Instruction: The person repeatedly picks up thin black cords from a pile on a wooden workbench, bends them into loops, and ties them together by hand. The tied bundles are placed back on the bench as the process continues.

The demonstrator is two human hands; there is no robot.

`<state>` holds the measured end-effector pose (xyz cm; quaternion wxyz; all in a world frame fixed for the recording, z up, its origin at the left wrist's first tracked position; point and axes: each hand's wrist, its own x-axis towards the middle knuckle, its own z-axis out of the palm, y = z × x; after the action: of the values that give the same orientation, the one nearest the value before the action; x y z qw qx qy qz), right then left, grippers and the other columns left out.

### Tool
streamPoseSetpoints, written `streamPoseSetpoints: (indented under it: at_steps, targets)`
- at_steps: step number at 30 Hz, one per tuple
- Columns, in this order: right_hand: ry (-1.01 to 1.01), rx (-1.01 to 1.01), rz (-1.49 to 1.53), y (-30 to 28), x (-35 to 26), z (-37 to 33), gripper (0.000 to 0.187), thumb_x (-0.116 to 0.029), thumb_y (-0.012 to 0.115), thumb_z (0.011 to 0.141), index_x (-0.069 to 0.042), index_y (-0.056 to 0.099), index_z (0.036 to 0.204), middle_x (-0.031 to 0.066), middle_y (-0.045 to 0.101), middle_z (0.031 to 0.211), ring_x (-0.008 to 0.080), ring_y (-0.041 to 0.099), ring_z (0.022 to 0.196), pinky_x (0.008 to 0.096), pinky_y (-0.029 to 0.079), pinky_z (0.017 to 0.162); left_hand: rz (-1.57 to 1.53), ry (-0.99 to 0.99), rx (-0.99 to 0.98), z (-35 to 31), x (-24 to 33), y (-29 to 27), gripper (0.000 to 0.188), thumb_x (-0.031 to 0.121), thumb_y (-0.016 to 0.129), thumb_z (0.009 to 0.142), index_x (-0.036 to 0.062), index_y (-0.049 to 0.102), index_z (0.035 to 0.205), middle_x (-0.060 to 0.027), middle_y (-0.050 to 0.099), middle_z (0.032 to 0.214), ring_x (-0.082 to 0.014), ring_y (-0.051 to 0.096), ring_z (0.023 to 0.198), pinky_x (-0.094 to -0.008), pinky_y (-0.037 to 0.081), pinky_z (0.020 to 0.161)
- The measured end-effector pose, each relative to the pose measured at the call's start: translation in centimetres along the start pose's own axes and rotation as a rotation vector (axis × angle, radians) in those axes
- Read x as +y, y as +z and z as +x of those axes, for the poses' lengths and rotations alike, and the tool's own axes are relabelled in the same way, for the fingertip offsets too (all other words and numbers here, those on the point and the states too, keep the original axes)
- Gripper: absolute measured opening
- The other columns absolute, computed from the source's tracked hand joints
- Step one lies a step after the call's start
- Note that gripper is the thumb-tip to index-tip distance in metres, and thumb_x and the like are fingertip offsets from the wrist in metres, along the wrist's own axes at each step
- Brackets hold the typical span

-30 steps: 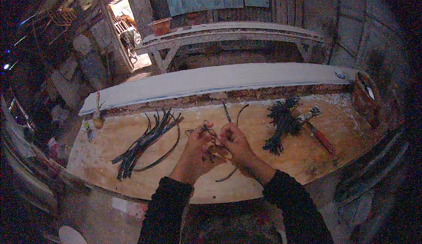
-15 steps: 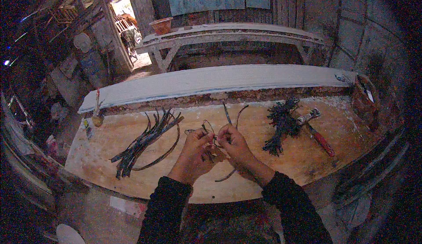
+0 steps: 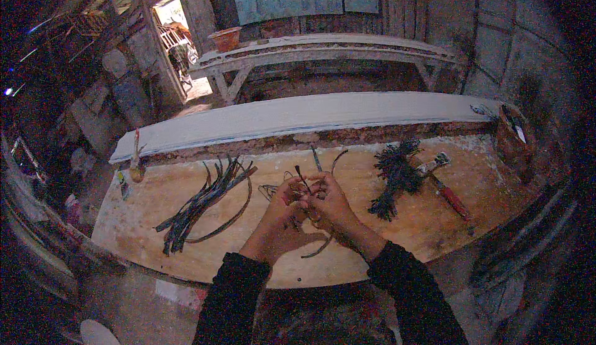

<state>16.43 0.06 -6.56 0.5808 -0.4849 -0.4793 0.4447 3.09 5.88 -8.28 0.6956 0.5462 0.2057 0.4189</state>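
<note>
Close together over the wooden board, both my hands work on a thin dark strip. My left hand has its fingers closed around the strip, the thumb low. Against it, my right hand pinches the same strip. One end of it points up between the fingers; the rest is hidden. Thin wire-like loops show beside my left hand. Other dark strips lie by and under my right hand. Left of my hands is a loose bundle of long dark strips.
To the right lie a pile of short dark knotted pieces and a hammer-like tool with a red handle. A brown container stands at the far right. A long white-topped ledge runs behind the board. Farther back, a bench bears a reddish pot.
My hands have come closer together and overlap more. The dark strip's end now sticks up between my fingers. The bundles and the tool lie as before; the view has shifted slightly.
</note>
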Motion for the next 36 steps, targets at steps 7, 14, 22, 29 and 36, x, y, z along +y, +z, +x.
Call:
streamPoseSetpoints:
  at_steps: [7, 14, 22, 29, 36]
  targets:
    - [0.082, -0.079, 0.413, -1.7, 0.4, 0.8, 0.040, -0.006, 0.058, 0.081, -0.004, 0.045, 0.119, 0.0048, 0.056, 0.082, 0.0142, 0.060, 0.072, 0.0245, 0.050, 0.062, -0.315, -0.245, 0.022, -1.5, 2.1, 3.4, 0.043, -0.002, 0.063, 0.077, 0.0094, 0.048, 0.115, -0.0042, 0.051, 0.099, -0.0168, 0.057, 0.089, -0.0364, 0.049, 0.075]
    - [0.085, -0.097, 0.607, -3.2, 1.6, 1.7, 0.029, -0.011, 0.055, 0.085, -0.005, 0.053, 0.113, 0.0038, 0.058, 0.079, 0.0135, 0.060, 0.075, 0.0295, 0.051, 0.072, -0.192, -0.200, 0.010, -2.2, 4.4, 4.0, 0.033, 0.001, 0.057, 0.082, 0.0122, 0.049, 0.112, -0.0036, 0.052, 0.090, -0.0177, 0.059, 0.080, -0.0354, 0.051, 0.064]
    - [-0.032, -0.036, 0.770, -3.8, 0.1, 1.8, 0.032, -0.013, 0.060, 0.083, -0.003, 0.052, 0.113, 0.0082, 0.062, 0.093, 0.0182, 0.061, 0.082, 0.0337, 0.050, 0.077, -0.282, -0.193, 0.311, -1.2, 3.3, 2.4, 0.010, 0.012, 0.048, 0.088, 0.0177, 0.043, 0.094, 0.0005, 0.045, 0.075, -0.0114, 0.046, 0.056, -0.0296, 0.045, 0.051]
    - [-0.052, -0.142, 0.301, -3.6, -0.1, 1.0, 0.027, -0.014, 0.065, 0.080, -0.001, 0.059, 0.103, 0.0094, 0.062, 0.097, 0.0171, 0.060, 0.081, 0.0329, 0.048, 0.075, -0.243, -0.138, 0.388, -0.7, 2.9, 1.4, 0.005, 0.016, 0.048, 0.089, 0.0140, 0.043, 0.088, -0.0005, 0.041, 0.066, -0.0127, 0.046, 0.052, -0.0303, 0.045, 0.045]
    - [-0.237, 0.150, -0.229, -3.6, 1.2, 1.8, 0.017, -0.005, 0.066, 0.074, -0.005, 0.060, 0.090, 0.0061, 0.061, 0.084, 0.0132, 0.056, 0.073, 0.0296, 0.045, 0.069, -0.190, -0.198, 0.166, -0.8, 2.6, 1.1, 0.013, 0.015, 0.059, 0.083, 0.0082, 0.049, 0.077, 0.0003, 0.044, 0.062, -0.0115, 0.050, 0.053, -0.0270, 0.044, 0.046]
